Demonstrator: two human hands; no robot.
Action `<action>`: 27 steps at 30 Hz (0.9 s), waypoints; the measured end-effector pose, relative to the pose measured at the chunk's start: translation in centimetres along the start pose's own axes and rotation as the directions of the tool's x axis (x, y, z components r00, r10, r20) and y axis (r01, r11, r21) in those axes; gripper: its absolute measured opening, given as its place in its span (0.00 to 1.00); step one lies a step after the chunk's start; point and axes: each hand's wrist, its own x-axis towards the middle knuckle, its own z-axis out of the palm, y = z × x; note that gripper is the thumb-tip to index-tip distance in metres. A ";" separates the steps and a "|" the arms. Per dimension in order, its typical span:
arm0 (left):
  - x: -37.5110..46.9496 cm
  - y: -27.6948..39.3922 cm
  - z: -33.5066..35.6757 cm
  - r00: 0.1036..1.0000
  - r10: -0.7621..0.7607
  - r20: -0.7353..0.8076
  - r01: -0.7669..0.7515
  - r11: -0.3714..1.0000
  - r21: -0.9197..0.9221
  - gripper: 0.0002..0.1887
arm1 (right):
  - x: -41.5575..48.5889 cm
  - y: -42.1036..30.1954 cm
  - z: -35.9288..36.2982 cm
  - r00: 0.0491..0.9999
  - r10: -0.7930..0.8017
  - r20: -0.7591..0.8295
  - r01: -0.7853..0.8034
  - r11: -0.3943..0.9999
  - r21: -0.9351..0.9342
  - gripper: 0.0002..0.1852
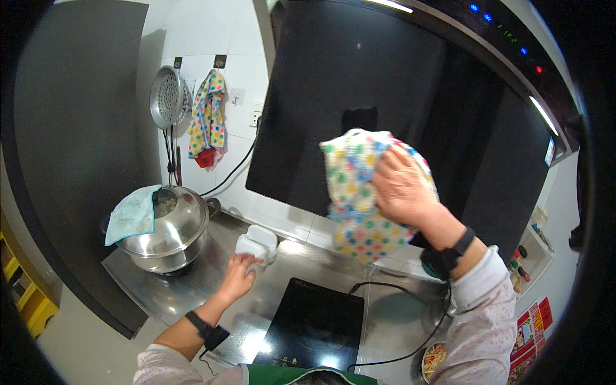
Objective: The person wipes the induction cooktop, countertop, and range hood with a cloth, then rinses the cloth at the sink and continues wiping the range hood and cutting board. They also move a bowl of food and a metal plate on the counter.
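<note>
My right hand [402, 185] grips a white cloth with coloured dots [353, 187] and holds it in front of the black glass panel of a range hood [308, 120]. The cloth spreads to the left of the fingers and hangs below them; its edges are a little blurred. Down on the steel counter [226, 284], my left hand [240, 279] reaches to a pair of small white containers [260, 240]. Its fingertips are at the near edge of the closer one. Whether they grip it or only touch it, I cannot tell.
A lidded steel pot [175, 231] with a pale blue cloth [132, 216] over it stands at left. An induction cooktop [313, 322] lies before me, its cord [399, 358] running right. A bowl of food [434, 358] sits at lower right. Another dotted cloth [209, 113] hangs beside a skimmer [166, 96].
</note>
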 end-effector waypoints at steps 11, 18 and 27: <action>-15.9 3.0 0.4 0.905 -0.273 0.328 0.320 0.942 -0.099 0.15 | -32.5 11.0 -3.0 0.484 0.874 0.047 -0.875 0.483 0.021 0.38; -19.9 4.3 1.0 0.880 -0.212 0.424 0.294 0.946 -0.136 0.16 | -19.8 16.8 -3.5 0.571 0.805 -0.158 -0.580 0.532 0.617 0.33; -18.2 3.8 1.2 0.940 -0.166 0.298 0.233 0.950 -0.208 0.14 | 11.0 9.2 -2.9 0.960 0.156 -0.234 -0.209 0.953 -0.218 0.13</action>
